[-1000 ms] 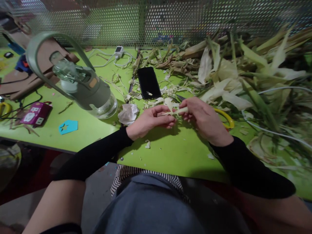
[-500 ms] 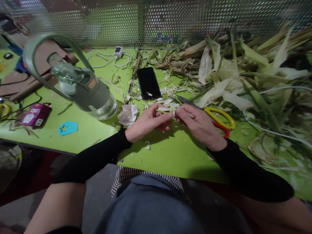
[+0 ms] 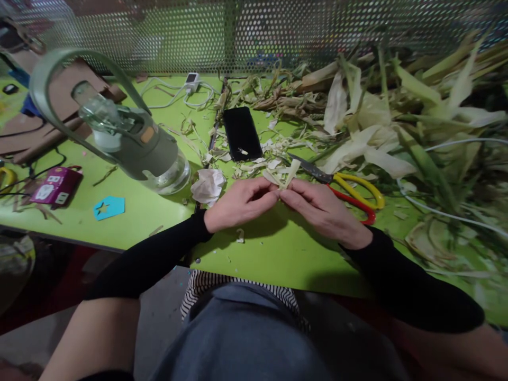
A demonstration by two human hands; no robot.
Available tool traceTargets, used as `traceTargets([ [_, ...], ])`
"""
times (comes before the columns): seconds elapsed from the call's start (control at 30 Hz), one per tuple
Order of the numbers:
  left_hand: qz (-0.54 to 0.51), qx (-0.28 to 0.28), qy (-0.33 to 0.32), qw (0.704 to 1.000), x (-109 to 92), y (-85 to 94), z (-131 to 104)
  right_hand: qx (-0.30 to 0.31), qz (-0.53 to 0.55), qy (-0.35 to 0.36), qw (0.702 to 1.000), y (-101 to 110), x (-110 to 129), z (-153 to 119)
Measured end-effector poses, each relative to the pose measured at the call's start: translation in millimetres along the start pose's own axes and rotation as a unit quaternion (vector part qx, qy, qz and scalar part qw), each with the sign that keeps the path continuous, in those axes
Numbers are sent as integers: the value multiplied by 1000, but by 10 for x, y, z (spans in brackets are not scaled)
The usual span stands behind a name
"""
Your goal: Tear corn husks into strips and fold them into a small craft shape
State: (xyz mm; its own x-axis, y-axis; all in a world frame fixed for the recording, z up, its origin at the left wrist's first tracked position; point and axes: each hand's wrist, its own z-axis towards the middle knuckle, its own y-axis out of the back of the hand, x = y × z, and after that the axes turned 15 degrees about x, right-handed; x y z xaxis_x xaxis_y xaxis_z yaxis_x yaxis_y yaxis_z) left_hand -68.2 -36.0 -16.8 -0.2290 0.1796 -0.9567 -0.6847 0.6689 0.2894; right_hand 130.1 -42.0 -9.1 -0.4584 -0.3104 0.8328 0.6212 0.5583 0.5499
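Between my hands, over the green table [image 3: 254,256], a small pale husk piece [image 3: 282,178] fans upward in strips. The thumb and fingers of my left hand [image 3: 248,201] pinch its lower left side. My right hand [image 3: 317,206] pinches the same piece from the right, and the fingertips of both hands nearly touch. Scissors [image 3: 353,193] with yellow and red handles lie just beyond and right of my right hand. A black phone [image 3: 242,133] lies past the fingertips, with pale scraps around it.
A green bottle [image 3: 138,143] leans at the left, near crumpled white paper [image 3: 208,186]. Further left are a purple box [image 3: 57,186] and a blue card [image 3: 109,207]. Corn husks [image 3: 369,127] are heaped at the right, crossed by a white cable [image 3: 444,212]. A perforated screen [image 3: 190,39] stands behind.
My hands have turned and drawn together, with the fingers more closed. The husk piece now stands up in spread strips above the fingertips, where before it was mostly hidden and lying sideways.
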Motion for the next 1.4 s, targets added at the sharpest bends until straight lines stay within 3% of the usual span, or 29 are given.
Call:
traceTargets([
  [0.17,-163,66,14,984,-59,-12,-8,9,84,21,996,-2,58,-36],
  [0.3,-290,54,29,955,-107,-54,-15,0,125,30,992,-18,91,-67],
  [0.4,-324,52,26,944,-107,-66,-22,-1,130,38,991,-25,93,-76],
  [0.67,-290,88,25,953,-27,-37,-7,24,165,15,986,35,-2,-49],
  [0.8,-256,118,30,959,-71,-24,-30,20,129,5,991,36,36,-35],
  [0.93,-184,160,77,967,-118,-19,-51,23,60,1,998,26,82,-27],
  [1.1,-183,120,67,973,-108,-34,-46,26,-10,6,1000,38,71,-14],
  [1.4,-173,119,24,977,-64,-103,-33,-19,-27,-13,999,1,90,-18],
])
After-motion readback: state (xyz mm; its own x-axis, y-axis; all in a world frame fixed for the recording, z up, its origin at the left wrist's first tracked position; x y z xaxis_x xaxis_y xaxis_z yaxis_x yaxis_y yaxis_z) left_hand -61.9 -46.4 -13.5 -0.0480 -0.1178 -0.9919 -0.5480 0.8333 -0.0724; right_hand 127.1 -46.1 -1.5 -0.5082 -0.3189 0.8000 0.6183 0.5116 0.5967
